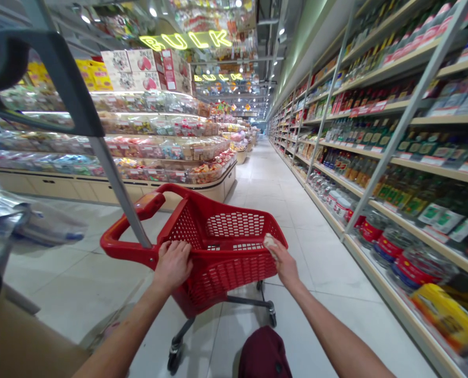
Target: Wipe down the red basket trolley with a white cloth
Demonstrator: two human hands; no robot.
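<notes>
From where I stand, the red cart [234, 262] is right in front of the person, who faces twelve o'clock. Taking its basket as the dial, the left hand [174, 264] is at eight o'clock, its grip clamped over the near rim with the fingers curled inside. The right hand [284, 262] is at about three, its grip closed on a crumpled whitish wad [270, 242] at the rim's corner; tissue or cloth, I can't tell.

To handle this well, I'd let that left hand bear down steadily, since a cart on casters [272, 315] will likely drift under a sideways push. The wad would do better spread flat under the fingers than bunched, with even pressure following the bend of the rim. The holes in the basket wall could snag a loose edge, so tucking it in seems wise.

As for writing, a yellow neon sign [187, 40] at eleven o'clock spells BULK, and a smaller sign [218, 77] beyond it says the same. The pale cartons [145, 64] below carry fruit pictures and lettering I can't make out. At two o'clock, bottles [375, 132] line the shelves, their labels too small to read, and red-labelled jars [413, 265] sit lower, at three.
</notes>
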